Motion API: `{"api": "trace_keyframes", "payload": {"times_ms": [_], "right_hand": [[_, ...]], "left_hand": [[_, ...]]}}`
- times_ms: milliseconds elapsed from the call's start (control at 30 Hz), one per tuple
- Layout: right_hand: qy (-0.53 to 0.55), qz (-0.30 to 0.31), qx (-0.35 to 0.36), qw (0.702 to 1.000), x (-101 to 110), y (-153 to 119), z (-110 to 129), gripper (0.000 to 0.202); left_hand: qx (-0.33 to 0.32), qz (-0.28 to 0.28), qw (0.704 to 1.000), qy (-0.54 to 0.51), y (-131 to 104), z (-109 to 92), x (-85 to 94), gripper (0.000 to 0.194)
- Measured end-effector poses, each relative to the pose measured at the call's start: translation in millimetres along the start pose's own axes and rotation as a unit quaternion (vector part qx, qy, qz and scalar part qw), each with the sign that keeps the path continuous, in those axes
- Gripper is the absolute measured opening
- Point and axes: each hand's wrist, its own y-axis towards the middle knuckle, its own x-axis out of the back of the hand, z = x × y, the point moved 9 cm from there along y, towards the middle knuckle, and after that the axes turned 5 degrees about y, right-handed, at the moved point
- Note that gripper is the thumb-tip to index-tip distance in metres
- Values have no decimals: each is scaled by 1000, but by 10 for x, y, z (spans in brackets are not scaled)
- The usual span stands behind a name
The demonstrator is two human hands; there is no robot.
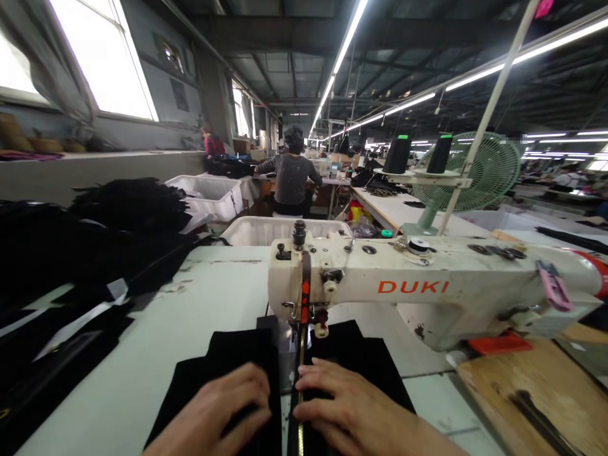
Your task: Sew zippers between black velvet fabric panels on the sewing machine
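A zipper [301, 437] with gold-coloured teeth on black tape runs straight up under the presser foot of a white sewing machine [413, 278]. My right hand [356, 405] holds the zipper's right side with its fingertips, over a black fabric piece [375, 358]. On another black fabric piece [190, 380], left of the zipper, rests my left hand [228, 405], its fingers bent and its thumb apart from them. A narrow gap separates this left piece from the zipper. The machine's needle area is partly hidden behind its front parts.
Piled black fabric [71, 266] covers the table's left side. Behind the machine stands a white bin [285, 229]. Thread cones [398, 155] and a green fan [470, 171] rise at the right. Pink thread snips [555, 286] hang on the machine. A co-worker [292, 174] sits ahead.
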Motion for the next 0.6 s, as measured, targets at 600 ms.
{"api": "trace_keyframes", "payload": {"times_ms": [600], "right_hand": [[20,-228,-157,961,108,-116,221,26]], "left_hand": [[-69,52,995,43,362,261,335,17]]}}
